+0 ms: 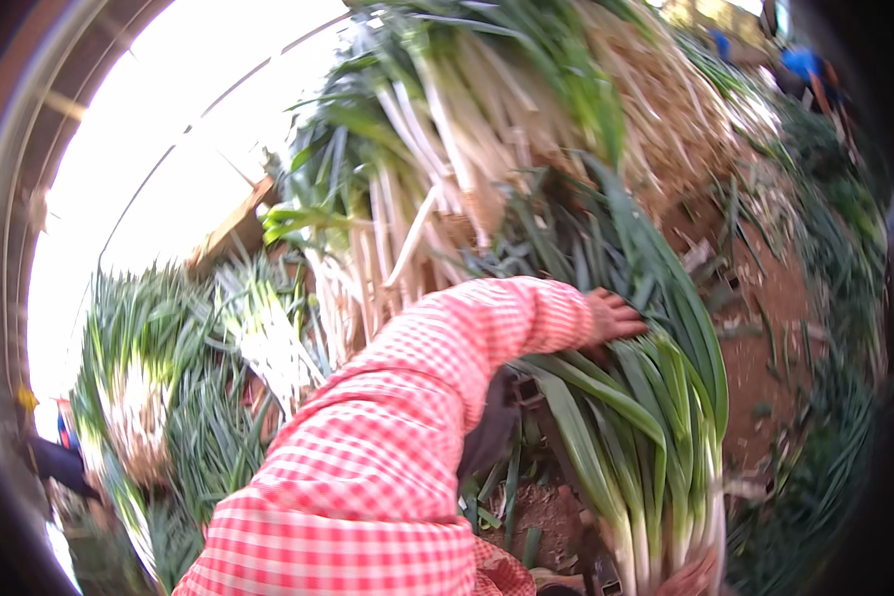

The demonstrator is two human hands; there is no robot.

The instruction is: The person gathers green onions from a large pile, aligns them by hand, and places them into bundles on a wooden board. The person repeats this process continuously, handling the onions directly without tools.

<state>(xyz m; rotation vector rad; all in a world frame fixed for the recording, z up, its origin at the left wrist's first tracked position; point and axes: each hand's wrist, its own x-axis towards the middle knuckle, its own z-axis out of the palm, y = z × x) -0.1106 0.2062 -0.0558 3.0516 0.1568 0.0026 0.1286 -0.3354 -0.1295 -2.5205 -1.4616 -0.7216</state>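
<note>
My left arm, in a red-and-white checked sleeve, reaches across to the right. My left hand (617,319) lies with extended fingers on the green leaves of a bunch of leeks (659,439); its thumb is hidden. The bunch stands with its leaves arching over and its white stems pointing down. Around the lower white stems, at the bottom edge of the view, is my right hand (691,578), partly cut off. Dark leek leaves (574,238) lie just beyond my left hand.
A tall stack of leeks (462,141) with roots showing rises ahead. More bundles (138,387) stand at left. Leaf scraps litter the brown soil floor (763,298), and a heap of greens (838,357) runs along the right. A person in blue (806,67) bends over at upper right.
</note>
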